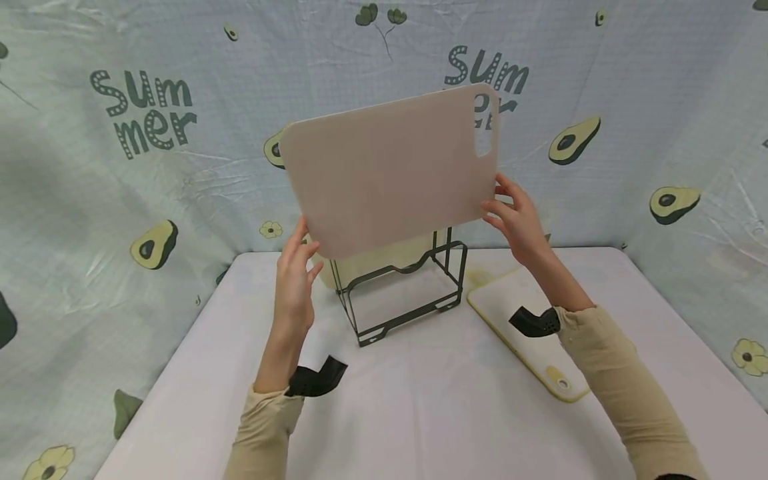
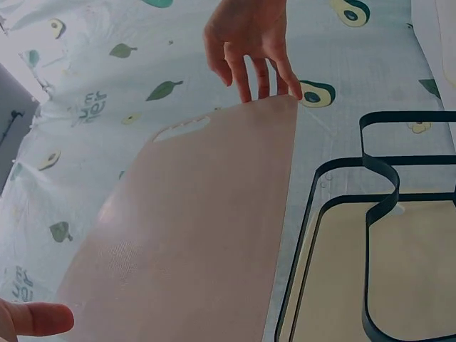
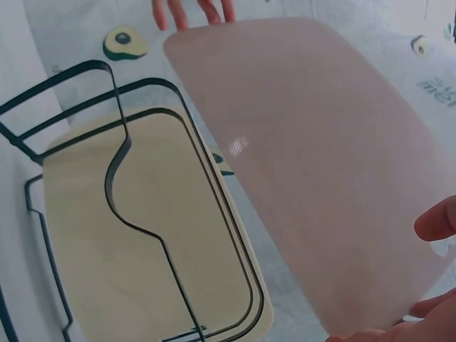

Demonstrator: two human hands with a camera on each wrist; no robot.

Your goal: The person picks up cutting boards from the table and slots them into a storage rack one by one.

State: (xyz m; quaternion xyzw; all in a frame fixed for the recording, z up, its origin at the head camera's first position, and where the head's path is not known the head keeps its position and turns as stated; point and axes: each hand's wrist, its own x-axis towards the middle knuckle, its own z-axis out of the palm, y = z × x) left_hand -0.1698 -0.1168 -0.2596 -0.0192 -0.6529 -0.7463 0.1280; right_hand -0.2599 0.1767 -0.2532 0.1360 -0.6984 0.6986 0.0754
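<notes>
Both hands hold a pale pinkish cutting board (image 1: 390,173) tilted in the air above a dark wire rack (image 1: 367,339). My left hand (image 1: 302,253) pinches its lower left corner; the thumb (image 2: 35,318) lies on the face toward me. My right hand (image 1: 501,203) grips the lower right edge, below the handle slot (image 1: 483,127). In the right wrist view the board (image 3: 320,157) hovers over the rack (image 3: 117,164), where a cream board (image 3: 92,242) stands in the rear slot.
A second cream board (image 1: 504,300) lies flat on the white table (image 1: 420,400), right of the rack. Avocado-print cloth (image 1: 120,167) walls in the table at the back and both sides. The rack's front slots hold nothing.
</notes>
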